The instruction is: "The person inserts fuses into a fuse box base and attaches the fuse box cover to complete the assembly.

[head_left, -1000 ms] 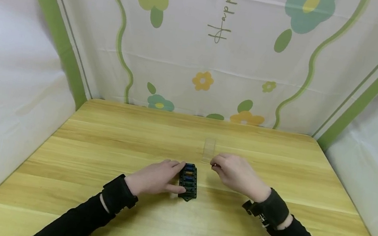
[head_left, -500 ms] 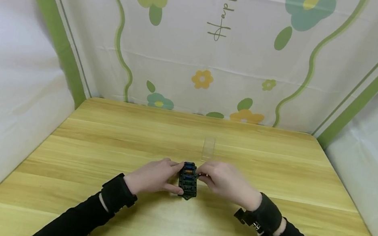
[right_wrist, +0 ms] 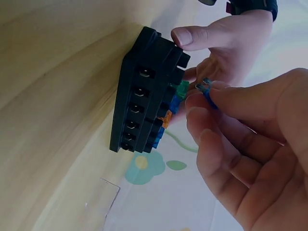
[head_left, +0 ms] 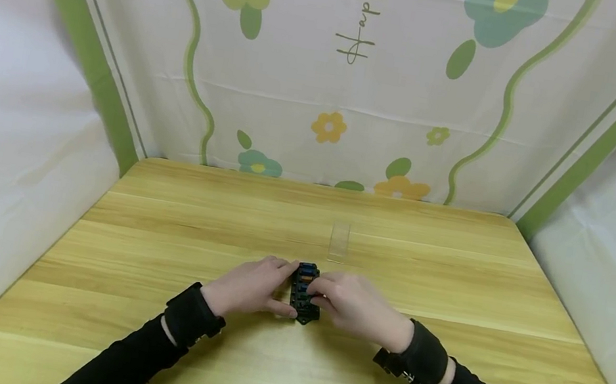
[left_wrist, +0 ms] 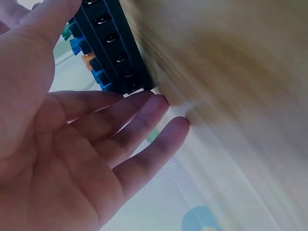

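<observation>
A black fuse box [head_left: 303,314] sits on the wooden table in the head view, its long side running away from me. My left hand [head_left: 253,287] holds it from the left, thumb at the near end and fingertips at the far end. Between thumb and index finger, my right hand [head_left: 359,306] pinches a blue blade fuse [right_wrist: 208,96], its prongs showing in the right wrist view. That fuse is just above the box's slots, near a seated green fuse [right_wrist: 182,89]. An orange fuse [right_wrist: 166,119] and blue ones also sit in the box.
A clear plastic cover [head_left: 339,243] lies flat on the table [head_left: 193,201] beyond the fuse box. White patterned cloth [head_left: 290,70] hangs at the table's back edge and along both sides.
My right hand has moved left and nearer to me, from beside the clear cover to over the fuse box. The left hand keeps its place on the box.
</observation>
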